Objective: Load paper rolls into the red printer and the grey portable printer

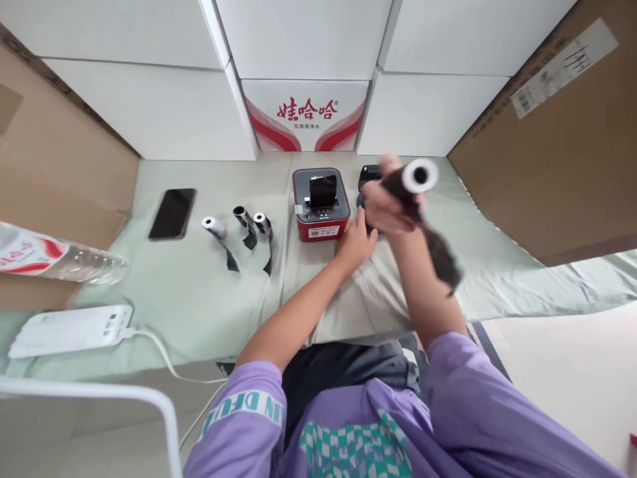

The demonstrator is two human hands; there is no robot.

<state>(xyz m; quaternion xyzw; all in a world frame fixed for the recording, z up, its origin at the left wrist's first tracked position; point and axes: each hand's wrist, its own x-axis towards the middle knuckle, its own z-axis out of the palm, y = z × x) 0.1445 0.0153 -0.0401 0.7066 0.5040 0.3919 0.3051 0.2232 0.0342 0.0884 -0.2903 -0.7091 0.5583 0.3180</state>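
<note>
Right hand (391,202) raised above counter (199,292), fingers closed round dark roll (421,178) with white core — end-on to camera, tail hanging loose. Left hand (355,242) spread flat on cloth beside red device (321,204), seemingly for bracing. Three similar rolls (239,226) lined up leftward.

Cloth-covered table (199,299) with phone (172,213), rolls (239,229), red box (321,204).

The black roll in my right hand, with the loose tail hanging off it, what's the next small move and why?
Probably bring the roll down toward the red device. Your right hand holds it raised and blurred, its tail dangling free, while your left hand rests on the cloth beside that device. Lower, the left hand could catch the tail.
</note>
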